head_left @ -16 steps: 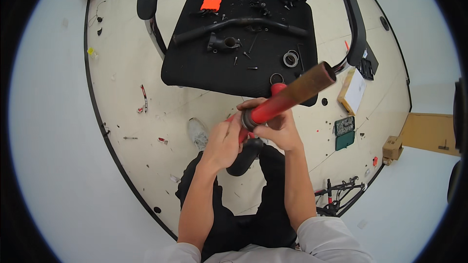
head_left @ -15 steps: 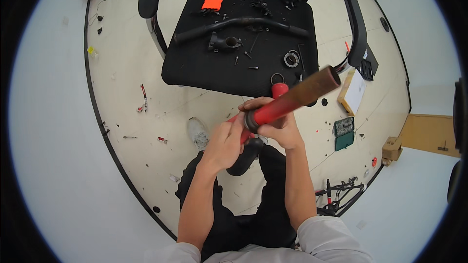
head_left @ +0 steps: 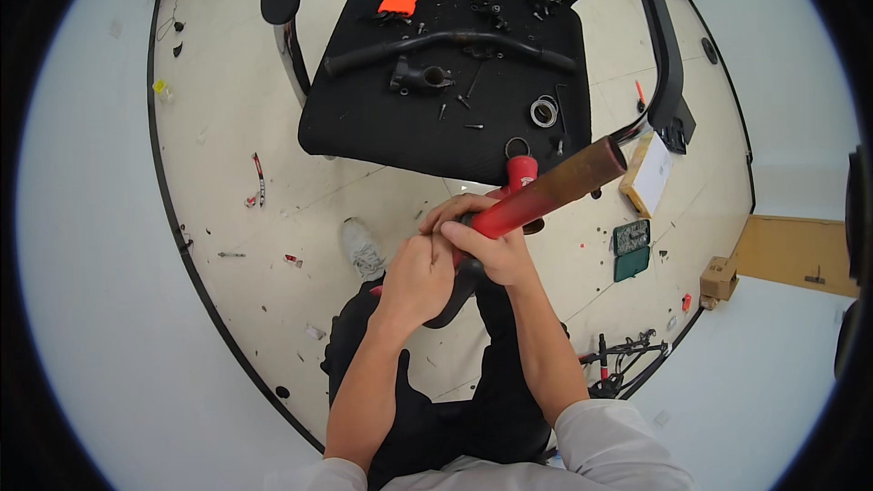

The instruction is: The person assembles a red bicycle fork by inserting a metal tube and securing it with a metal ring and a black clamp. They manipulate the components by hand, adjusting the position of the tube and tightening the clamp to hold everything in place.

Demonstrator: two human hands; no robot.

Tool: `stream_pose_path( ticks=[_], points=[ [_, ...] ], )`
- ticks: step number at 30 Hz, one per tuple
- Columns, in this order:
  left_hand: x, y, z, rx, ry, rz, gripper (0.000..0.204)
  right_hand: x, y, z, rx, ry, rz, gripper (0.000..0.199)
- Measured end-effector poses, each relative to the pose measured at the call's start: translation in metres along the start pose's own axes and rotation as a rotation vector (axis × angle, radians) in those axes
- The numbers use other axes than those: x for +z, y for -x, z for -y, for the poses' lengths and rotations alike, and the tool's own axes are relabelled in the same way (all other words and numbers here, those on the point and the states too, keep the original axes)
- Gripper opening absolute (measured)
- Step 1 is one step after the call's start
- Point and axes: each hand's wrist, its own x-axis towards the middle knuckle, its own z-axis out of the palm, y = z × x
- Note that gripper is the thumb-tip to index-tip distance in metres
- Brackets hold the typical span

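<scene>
A red bicycle fork (head_left: 518,209) lies tilted between my hands, its bare brownish steerer tube (head_left: 587,175) pointing up to the right and its open end toward the chair. My left hand (head_left: 418,277) is closed round the fork near the base of the steerer. My right hand (head_left: 491,253) wraps the same spot from the right, with its thumb lying across the front. A dark ring (head_left: 466,219) sits at the tube's base, largely hidden by my fingers. One red fork leg end (head_left: 522,169) shows behind the tube, near the seat edge.
On the black chair seat (head_left: 355,132) lie a handlebar (head_left: 455,37), a stem (head_left: 423,77), metal rings (head_left: 544,112), an orange tool holder (head_left: 397,4) and several bolts. A green case (head_left: 632,264) lies open on the floor at right; a bike frame (head_left: 618,359) stands lower right.
My right hand has shifted inward, its thumb now over the ring at the tube's base, which showed plainly before. The steerer's open end has dipped slightly and moved left.
</scene>
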Motion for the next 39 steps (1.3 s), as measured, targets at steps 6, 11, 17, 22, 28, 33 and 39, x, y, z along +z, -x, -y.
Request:
stream_pose_path(
  ticks=[6,11,17,22,28,33,39],
  points=[
    [-0.006,-0.005,-0.011,-0.190,0.433,0.028,0.048,-0.003,-0.007,0.020,-0.103,0.085,0.034,0.054],
    [-0.018,-0.011,-0.013,-0.222,0.494,-0.107,0.070,-0.077,-0.013,0.047,-0.158,0.300,-0.209,0.050],
    [-0.013,-0.021,-0.015,-0.134,0.140,-0.301,0.065,-0.184,-0.077,0.033,-0.024,0.988,-0.491,0.033],
    [-0.019,-0.024,-0.009,-0.081,-0.037,-0.437,0.062,-0.173,-0.087,0.019,-0.126,1.297,-0.287,0.037],
    [-0.020,-0.031,-0.013,-0.139,0.196,-0.480,0.063,-0.155,-0.092,0.028,-0.203,1.052,-0.275,0.045],
    [-0.021,-0.035,-0.016,-0.155,0.212,-0.486,0.063,-0.176,-0.104,0.031,-0.066,1.120,-0.373,0.044],
    [-0.019,-0.042,-0.021,-0.109,-0.137,-0.536,0.063,-0.188,-0.088,0.036,0.032,1.280,-0.246,0.041]
  ],
)
